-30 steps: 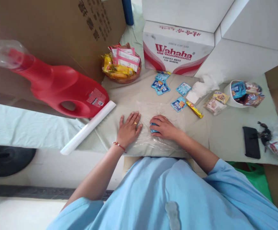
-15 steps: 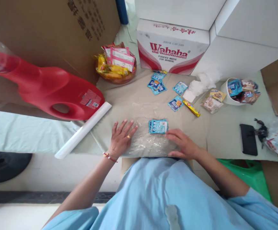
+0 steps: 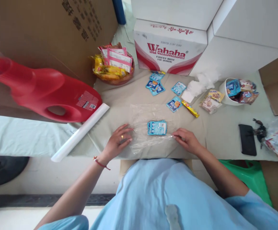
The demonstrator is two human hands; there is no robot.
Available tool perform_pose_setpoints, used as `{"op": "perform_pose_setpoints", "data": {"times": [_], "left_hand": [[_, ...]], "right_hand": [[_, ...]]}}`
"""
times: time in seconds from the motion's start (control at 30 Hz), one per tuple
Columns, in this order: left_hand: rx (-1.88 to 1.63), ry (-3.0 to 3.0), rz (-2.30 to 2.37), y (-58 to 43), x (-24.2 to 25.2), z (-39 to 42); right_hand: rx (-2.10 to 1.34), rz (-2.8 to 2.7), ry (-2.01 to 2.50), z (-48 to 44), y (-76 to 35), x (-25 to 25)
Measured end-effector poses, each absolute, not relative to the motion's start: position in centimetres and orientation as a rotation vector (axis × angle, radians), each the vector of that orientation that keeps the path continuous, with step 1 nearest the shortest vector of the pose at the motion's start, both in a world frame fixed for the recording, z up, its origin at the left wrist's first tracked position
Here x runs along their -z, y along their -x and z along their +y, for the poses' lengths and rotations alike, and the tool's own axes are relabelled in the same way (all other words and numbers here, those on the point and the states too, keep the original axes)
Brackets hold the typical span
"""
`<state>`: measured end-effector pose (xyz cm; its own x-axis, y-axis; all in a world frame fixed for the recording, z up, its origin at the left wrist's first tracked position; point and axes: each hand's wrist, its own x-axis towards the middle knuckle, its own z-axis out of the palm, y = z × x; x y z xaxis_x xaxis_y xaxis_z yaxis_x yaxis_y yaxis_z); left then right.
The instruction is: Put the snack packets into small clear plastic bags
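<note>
A sheet of clear plastic film (image 3: pixel 143 143) lies wrinkled on the cloth in front of me. On it rests a small stack of blue snack packets (image 3: pixel 157 127). My right hand (image 3: pixel 187 140) pinches the film's near right edge between thumb and fingertips. At the film's left edge is my left hand (image 3: pixel 119 142), with a ring on one finger. Its fingers reach out, thumb apart from them, touching or just above the film.
Left of the film lies a white roll (image 3: pixel 81 132) beside a large red jug (image 3: pixel 57 92). Behind stand a snack basket (image 3: pixel 127 78) and a Wahaba-style printed carton (image 3: pixel 170 48). Loose blue packets (image 3: pixel 174 104), a yellow bar (image 3: pixel 190 109), a white tub (image 3: pixel 225 92) and a black phone (image 3: pixel 247 139) are right.
My right hand has moved slightly right and now pinches the film's edge, lifting it a little. My left hand has drawn back left and toward me from the film.
</note>
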<state>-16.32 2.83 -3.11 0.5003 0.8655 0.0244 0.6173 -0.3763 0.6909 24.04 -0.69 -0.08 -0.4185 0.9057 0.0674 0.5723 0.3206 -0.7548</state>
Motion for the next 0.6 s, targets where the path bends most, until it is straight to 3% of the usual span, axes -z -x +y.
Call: {"op": "perform_pose_setpoints", "data": {"times": [0.17, 0.27, 0.4, 0.5, 0.6], "left_hand": [[-0.741, -1.872, 1.49, 14.8, 2.2, 5.6], [-0.836, -1.917, 1.388, 15.0, 1.1, 5.3], [-0.634, -2.14, 1.152, 15.4, 0.8, 2.8], [-0.544, -2.149, 1.248, 14.9, 1.9, 1.9], [-0.679, -1.976, 1.465, 13.8, 3.3, 3.1]], "right_hand": [[-0.984, -2.027, 1.493, 4.1, -24.3, -0.6], [-1.088, -1.943, 1.587, 5.4, -24.0, 0.1], [-1.21, -1.856, 1.64, 5.6, -23.9, 1.0], [-1.255, -1.811, 1.67, 5.7, -24.1, 1.6], [-1.263, -1.786, 1.686, 6.1, -24.4, 2.1]]}}
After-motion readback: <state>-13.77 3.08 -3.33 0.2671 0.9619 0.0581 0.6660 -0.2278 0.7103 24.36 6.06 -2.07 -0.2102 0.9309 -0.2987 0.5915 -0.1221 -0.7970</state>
